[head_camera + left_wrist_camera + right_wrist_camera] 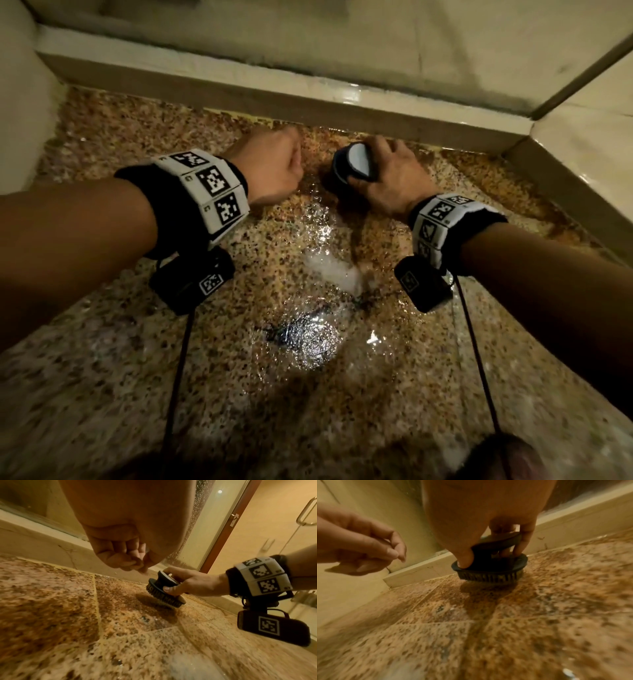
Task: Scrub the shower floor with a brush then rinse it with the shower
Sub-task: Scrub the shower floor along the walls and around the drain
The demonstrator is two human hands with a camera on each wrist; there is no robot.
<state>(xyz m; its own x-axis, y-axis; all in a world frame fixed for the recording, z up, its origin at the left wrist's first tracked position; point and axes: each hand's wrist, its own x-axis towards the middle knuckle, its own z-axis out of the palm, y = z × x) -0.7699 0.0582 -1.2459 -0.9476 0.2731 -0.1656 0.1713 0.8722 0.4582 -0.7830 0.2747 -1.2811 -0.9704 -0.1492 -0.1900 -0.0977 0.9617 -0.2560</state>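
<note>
The brush (354,163) — round, dark, with a pale cap on its knob — stands bristles-down on the wet speckled shower floor (308,394), close to the pale curb (308,102) at the far edge. The right hand (390,178) grips its knob, thumb and fingers curled beneath the cap (clearest from the right wrist view). The left hand (270,168) hovers just beside it — fingers loosely curled, holding nothing.

Head view looks steeply down; both wrist views sit low, sharing the speckled floor (342,394) near the curb (308,102).
</note>
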